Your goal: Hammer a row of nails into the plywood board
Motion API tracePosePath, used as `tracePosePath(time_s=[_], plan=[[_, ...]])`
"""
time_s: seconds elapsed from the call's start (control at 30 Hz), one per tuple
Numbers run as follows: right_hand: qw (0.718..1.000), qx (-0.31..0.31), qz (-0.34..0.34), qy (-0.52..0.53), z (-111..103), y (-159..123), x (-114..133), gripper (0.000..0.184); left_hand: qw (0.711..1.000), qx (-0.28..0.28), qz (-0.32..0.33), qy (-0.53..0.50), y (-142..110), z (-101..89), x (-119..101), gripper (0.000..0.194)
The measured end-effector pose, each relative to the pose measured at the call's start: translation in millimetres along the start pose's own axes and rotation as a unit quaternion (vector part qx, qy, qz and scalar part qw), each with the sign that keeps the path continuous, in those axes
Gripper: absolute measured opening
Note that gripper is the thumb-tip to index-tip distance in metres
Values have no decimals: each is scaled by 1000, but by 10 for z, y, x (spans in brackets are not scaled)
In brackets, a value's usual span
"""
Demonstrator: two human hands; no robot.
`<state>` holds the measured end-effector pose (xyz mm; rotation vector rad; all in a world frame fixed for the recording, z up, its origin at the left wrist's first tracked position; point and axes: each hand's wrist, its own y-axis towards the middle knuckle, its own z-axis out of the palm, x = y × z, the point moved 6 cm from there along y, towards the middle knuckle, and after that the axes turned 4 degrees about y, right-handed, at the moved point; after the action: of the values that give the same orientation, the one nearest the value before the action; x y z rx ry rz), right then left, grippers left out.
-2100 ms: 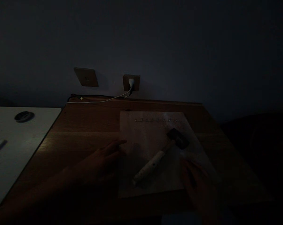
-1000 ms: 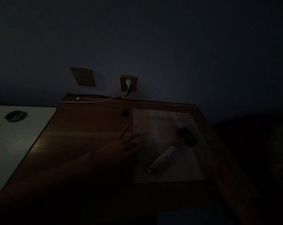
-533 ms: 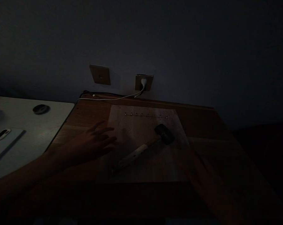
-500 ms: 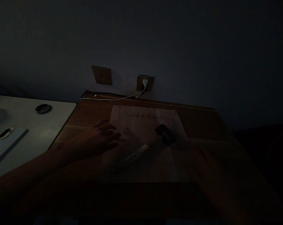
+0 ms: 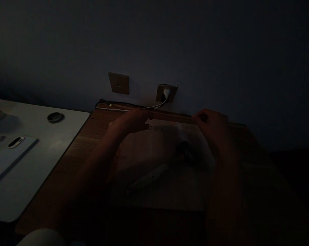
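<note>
The scene is very dark. A pale square sheet (image 5: 136, 150) lies on the wooden tabletop. Along its far side a small shiny nail-like piece (image 5: 150, 127) shows beside the fingers of my left hand (image 5: 131, 121). That hand reaches over the sheet's far left corner, fingers slightly apart, with nothing visible in them. Over the far right corner is my right hand (image 5: 213, 124), its fingers curled together; whatever they may hold is hidden. Between and below the hands a mallet rests on the sheet, its dark head (image 5: 187, 152) to the right and light handle grip (image 5: 148, 177) to the lower left.
On the left a white table (image 5: 52, 147) bears a round dark object (image 5: 55, 117) and a flat pale case with a dark oval opening (image 5: 16, 142). Behind, a white plug (image 5: 166, 93) sits in a wall socket, its cable (image 5: 110, 109) running along the tabletop's back edge.
Both hands have moved forward to the far side of the sheet, the right one rising and its fingers curling. The row of small shiny pieces is now mostly hidden. The view has shifted slightly left.
</note>
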<state>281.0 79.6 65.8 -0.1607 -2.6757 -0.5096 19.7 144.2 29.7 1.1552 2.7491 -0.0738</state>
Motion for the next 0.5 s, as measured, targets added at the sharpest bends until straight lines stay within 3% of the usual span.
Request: tracePosePath(time_s=[0.17,0.33,0.5], plan=[[995,91,50,-12,404,-6,-450,15,1000,18,-3,11,0,127,63,37],[993,108,48,-3,441,-2,-573,13,998,53,-10,17,29,228,-8,36],[991,121,46,23,461,22,-570,15,999,23,9,25,76,308,20,37]])
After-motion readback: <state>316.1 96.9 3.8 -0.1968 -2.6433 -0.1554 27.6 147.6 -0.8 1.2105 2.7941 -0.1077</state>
